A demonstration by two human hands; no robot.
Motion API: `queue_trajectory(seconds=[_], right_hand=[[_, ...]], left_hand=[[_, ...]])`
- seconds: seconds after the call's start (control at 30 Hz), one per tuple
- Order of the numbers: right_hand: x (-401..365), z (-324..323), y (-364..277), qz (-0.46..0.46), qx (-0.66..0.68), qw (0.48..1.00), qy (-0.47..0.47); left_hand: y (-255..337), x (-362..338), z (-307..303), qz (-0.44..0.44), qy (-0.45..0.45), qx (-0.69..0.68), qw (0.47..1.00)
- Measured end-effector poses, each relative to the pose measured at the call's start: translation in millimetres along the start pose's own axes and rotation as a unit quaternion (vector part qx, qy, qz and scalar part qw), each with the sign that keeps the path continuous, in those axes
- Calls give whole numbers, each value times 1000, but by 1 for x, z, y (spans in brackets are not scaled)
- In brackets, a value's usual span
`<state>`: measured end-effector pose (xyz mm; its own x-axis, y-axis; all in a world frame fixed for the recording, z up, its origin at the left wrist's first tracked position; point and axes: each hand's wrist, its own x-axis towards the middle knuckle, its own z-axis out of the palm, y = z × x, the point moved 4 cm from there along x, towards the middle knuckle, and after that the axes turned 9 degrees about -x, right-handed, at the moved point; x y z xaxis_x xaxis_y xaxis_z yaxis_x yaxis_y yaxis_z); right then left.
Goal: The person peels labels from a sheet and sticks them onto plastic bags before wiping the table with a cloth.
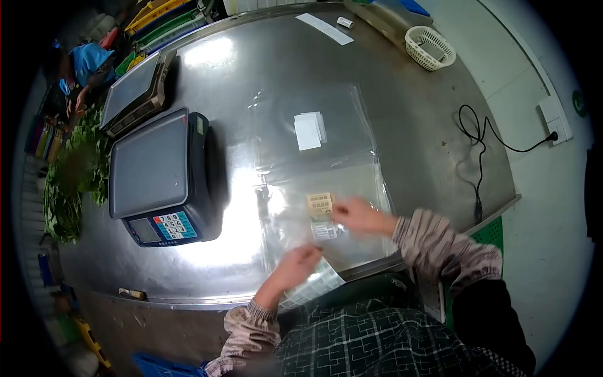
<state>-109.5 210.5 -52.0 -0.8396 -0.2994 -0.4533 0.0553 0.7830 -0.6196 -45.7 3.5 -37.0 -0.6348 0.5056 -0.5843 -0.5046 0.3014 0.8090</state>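
A steel table (402, 125) fills the view, with a white wall and a socket (556, 119) to the right. A stack of clear plastic bags (326, 157) lies flat near the table's middle. Its long axis runs from the near edge toward the far edge, and its near end overhangs the near edge.

The right hand (359, 217) reaches in from the right edge, fingertips touching a small yellowish label (320, 203) on the top bag. Motion blur hides whether its grip pinches the label or only presses it. The left hand (298, 264) rests on the bags' near end with fingers bent. I cannot tell whether its grip is closed on the film.

Two white cards (309, 131) lie on the bags farther back. A scale (160, 176) stands toward the left edge, a second scale (135, 91) behind it, and a white basket (429, 47) sits at the far right corner.
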Motion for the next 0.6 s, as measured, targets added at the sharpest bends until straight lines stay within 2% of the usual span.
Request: queue_trajectory(seconds=[0.03, 0.07, 0.1, 0.2, 0.23, 0.27, 0.33, 0.43, 0.6], right_hand=[[4, -50, -25, 41, 48, 995, 80], [20, -123, -35, 4, 68, 958, 279], [30, -193, -46, -33, 54, 883, 465], [-12, -204, -120, -108, -42, 885, 451], [-6, -153, -107, -297, -20, 917, 266], [-13, -83, -94, -158, 15, 980, 117], [-32, -10, -78, -92, 92, 990, -57], [-38, 17, -69, -54, 301, 951, -45], [-60, 6, -83, -100, 223, 970, 1]], left_hand=[[-11, 8, -3, -7, 15, -16, 1000], [-21, 14, -6, -18, 30, -34, 999], [-25, 16, -8, -28, 44, -50, 997], [-5, 7, -12, 0, 80, -111, 991], [4, 9, -15, 21, 96, -127, 987], [13, 10, -17, 42, 106, -112, 987], [20, 8, -22, 63, 125, -81, 987], [18, 2, -23, 46, 131, -166, 976], [24, -6, -14, 31, 113, -173, 978]])
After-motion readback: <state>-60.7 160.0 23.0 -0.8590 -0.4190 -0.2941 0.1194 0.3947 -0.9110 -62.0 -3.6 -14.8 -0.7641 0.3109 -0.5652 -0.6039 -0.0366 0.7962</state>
